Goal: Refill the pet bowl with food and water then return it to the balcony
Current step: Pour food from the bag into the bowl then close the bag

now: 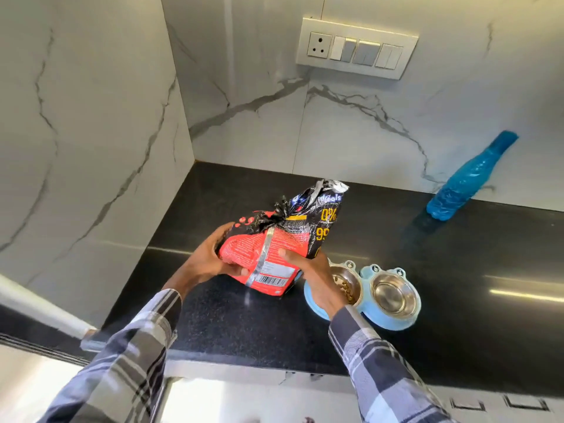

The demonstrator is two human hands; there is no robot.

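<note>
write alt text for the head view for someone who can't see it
Both hands, left and right, hold a red and black food bag over a black counter. Beside it sits a blue double bowl, kibble in its left cup; a blue bottle stands by the wall.

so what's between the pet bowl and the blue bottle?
Nothing: head view shows only bare black counter between the pet bowl and the bottle standing upright by the wall.
</note>
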